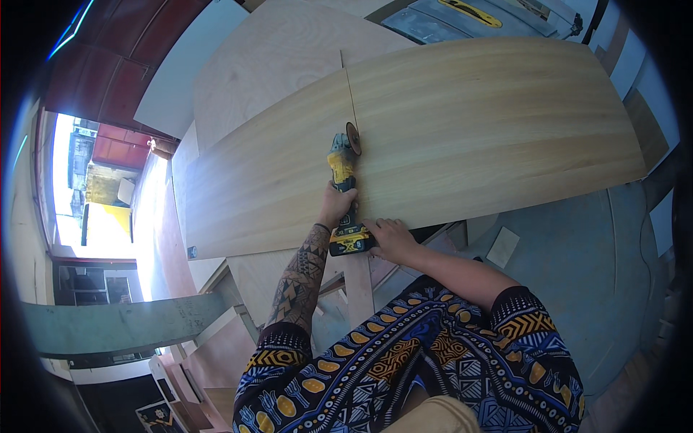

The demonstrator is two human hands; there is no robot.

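A yellow and black cordless angle grinder (342,168) lies over a long wood-grain panel (469,130). Its thin disc (353,138) stands on edge at the near end of a narrow cut line (351,94) that runs in from the panel's far edge. My left hand (337,205) is wrapped round the grinder's slim body. At the tool's rear, by the panel's near edge, my right hand (392,239) grips the battery end (351,242) from the right side. Whether the disc is spinning cannot be made out.
Beneath the panel lies a larger pale plywood sheet (271,47). A blue-grey machine table (440,25) carries a yellow tool at the far side. Wood offcuts (503,247) lie below on the right, and more boards (216,353) lean at the lower left.
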